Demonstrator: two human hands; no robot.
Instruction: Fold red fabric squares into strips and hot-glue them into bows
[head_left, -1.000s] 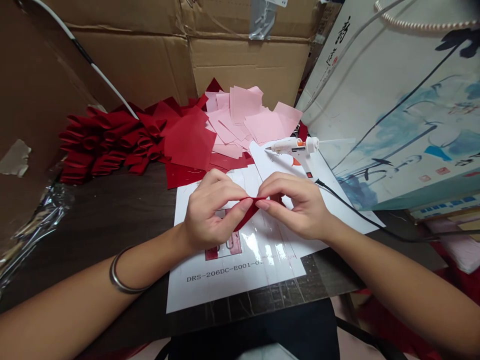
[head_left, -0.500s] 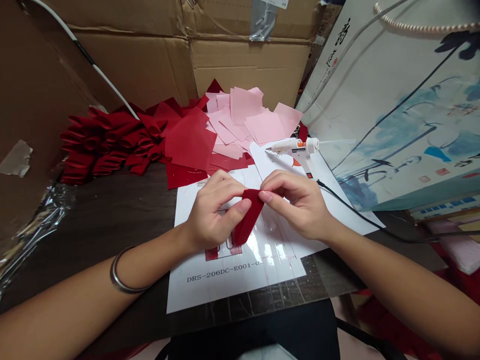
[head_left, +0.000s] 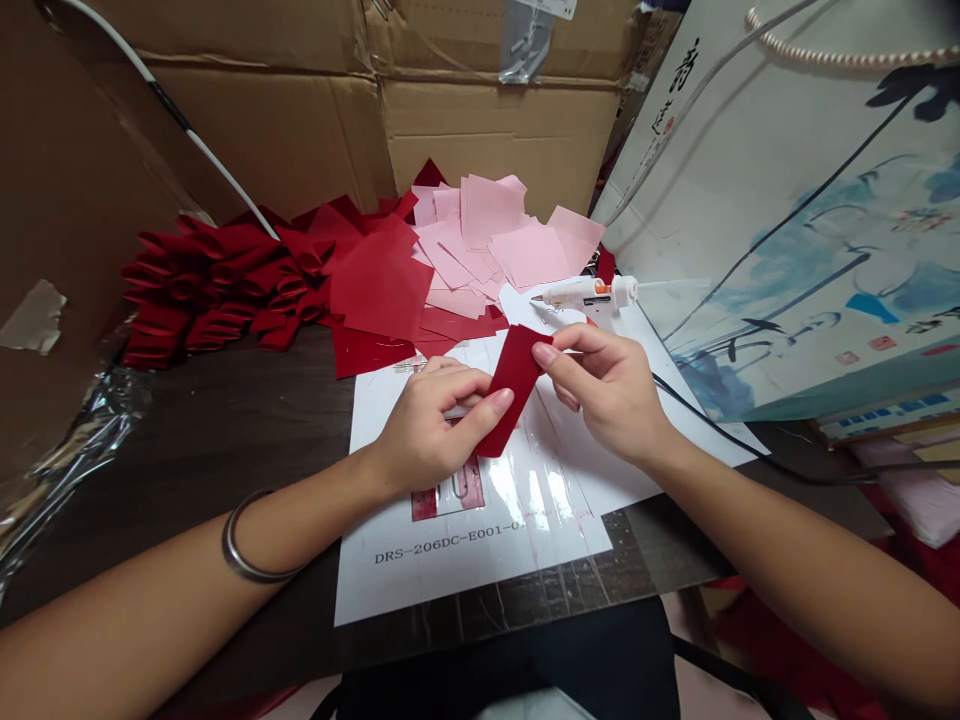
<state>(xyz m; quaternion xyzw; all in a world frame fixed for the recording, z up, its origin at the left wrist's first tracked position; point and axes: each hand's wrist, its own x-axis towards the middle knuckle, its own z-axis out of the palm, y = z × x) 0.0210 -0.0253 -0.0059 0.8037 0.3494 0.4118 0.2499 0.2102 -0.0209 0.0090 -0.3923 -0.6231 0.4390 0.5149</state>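
A folded dark red fabric piece is held up between my two hands, tilted to the right above the printed white sheets. My left hand pinches its lower left edge between thumb and fingers. At its upper right corner, my right hand grips with thumb and index finger. Below the hands lies a white sheet with printed letters, partly covered by clear film. Just beyond my right hand rests a white glue gun, its handle partly hidden.
Folded red pieces are piled at the back left. Flat red squares and pink squares lie in the middle back. Cardboard stands behind. A black cord runs right, beside a painted white panel.
The red piece has been raised and turned so more of its flat face shows. My right hand has shifted slightly right, still gripping its upper corner.
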